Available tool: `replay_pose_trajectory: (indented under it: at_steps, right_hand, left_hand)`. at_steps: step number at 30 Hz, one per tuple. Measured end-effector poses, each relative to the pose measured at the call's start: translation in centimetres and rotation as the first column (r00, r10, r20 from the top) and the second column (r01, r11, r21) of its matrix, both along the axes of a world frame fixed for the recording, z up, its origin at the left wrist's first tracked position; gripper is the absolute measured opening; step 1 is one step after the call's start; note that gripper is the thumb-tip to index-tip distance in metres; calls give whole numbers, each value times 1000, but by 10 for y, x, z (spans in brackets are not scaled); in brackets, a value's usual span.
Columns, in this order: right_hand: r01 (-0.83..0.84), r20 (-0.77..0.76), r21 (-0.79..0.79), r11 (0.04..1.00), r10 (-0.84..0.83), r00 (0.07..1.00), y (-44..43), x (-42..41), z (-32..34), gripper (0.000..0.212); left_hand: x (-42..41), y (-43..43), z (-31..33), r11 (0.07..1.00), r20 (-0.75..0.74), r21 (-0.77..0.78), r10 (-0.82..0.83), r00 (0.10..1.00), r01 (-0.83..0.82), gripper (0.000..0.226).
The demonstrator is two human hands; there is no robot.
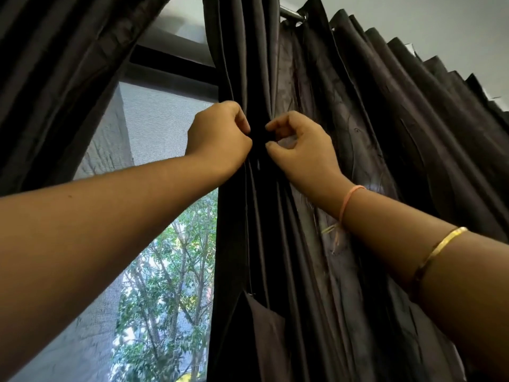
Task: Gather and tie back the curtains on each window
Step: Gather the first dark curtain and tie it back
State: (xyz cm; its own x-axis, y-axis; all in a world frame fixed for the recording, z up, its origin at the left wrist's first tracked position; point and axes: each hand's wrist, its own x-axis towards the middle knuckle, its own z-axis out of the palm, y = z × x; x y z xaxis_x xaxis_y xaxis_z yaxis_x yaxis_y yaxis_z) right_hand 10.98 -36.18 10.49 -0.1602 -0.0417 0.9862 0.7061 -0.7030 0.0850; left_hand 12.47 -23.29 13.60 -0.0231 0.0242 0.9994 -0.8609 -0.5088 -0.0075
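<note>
Two dark, satiny, creased curtains are seen. The left curtain [55,78] is swept aside; the right curtain [358,139] is hung in deep pleats from one metal rod [292,13] beside the mesh-screened window [157,125]. Its gathered middle folds are pinched by the curled fingers of the left hand [220,136] and by the fingertips of the right hand [305,153].

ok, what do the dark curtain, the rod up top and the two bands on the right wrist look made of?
curtain: woven fabric, dark brown, slight satin sheen; it pleats and creases softly.
rod: likely polished metal, bright highlights.
thin wrist band: pink thread or cord, probably; frayed loose ends.
bangle: gold-coloured metal by its shine; could be plated.
</note>
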Motion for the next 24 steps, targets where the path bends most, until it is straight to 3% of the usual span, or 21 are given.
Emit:
replay_pose_trajectory:
  at_steps: [6, 10, 13, 16, 18, 19, 20, 21, 22, 24]
  right_hand:
    - [-226, -116, 26, 974, 228, 967, 14, -7, -4, 35]
    - [-372, -195, 101, 923, 385, 902, 15, -9, -9, 21]
    - [-521, -237, 154, 840, 543, 806, 13, -8, -11, 17]
    - [-643, -321, 233, 729, 682, 657, 6, -8, -10, 19]
    - [-634, -317, 260, 729, 684, 657, -5, -6, -9, 18]
    - [-520, -272, 250, 817, 575, 772, -13, -4, -8, 16]
    - [-282, -198, 235, 930, 329, 923, -26, -2, -6, 12]
    - [27, -133, 230, 973, 4, 991, -40, 0, -3, 9]
    - [288, -98, 246, 925, -272, 957, -55, 1, -2, 12]
    - [546, -150, 289, 786, -526, 837, -86, 3, -1, 27]
  left_hand:
    - [-3, -5, -3, 989, -97, -8, -148, 984, 148, 13]
    - [-7, -8, -8, 969, -140, -32, -247, 959, 245, 21]
    - [-8, -9, -9, 981, -146, -20, -194, 970, 193, 23]
    - [-8, -11, -8, 999, -101, -17, -41, 994, 39, 9]
    - [-8, -12, -7, 995, -56, -5, 102, 993, -103, 9]
    - [-7, -12, -7, 990, -40, 2, 144, 989, -144, 10]
    - [-7, -12, -7, 987, -31, 8, 163, 986, -163, 13]
    - [-6, -13, -7, 985, -26, 14, 173, 985, -173, 16]
    - [-6, -13, -7, 983, -15, 17, 180, 983, -180, 17]
    - [-4, -14, -9, 982, 20, 21, 188, 982, -189, 23]
